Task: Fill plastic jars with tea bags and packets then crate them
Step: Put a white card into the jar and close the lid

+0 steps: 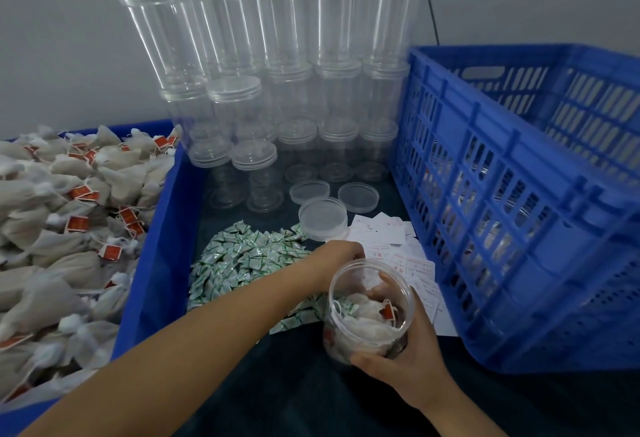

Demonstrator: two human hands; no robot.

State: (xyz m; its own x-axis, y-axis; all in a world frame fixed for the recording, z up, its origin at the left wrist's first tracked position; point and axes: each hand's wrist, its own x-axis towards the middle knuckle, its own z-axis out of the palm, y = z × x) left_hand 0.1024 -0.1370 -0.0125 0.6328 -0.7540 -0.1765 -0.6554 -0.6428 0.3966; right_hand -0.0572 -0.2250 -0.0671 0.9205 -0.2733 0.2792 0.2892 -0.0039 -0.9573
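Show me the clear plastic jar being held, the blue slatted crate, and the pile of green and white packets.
clear plastic jar [363, 319]: head view, on its front wall.
blue slatted crate [512, 229]: head view, on its left side wall.
pile of green and white packets [242, 260]: head view, on the pile's middle.

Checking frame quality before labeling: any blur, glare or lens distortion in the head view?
Head view: strong wide-angle distortion, the stacked clear jars fan outward and the blue crate bows. Lighting is soft and even, with only faint shadows. Mild highlights on the jar in hand, no blown glare. Slightly soft overall; print on the white slips is unreadable. Both hands are reasonably sharp: left hand, right hand.
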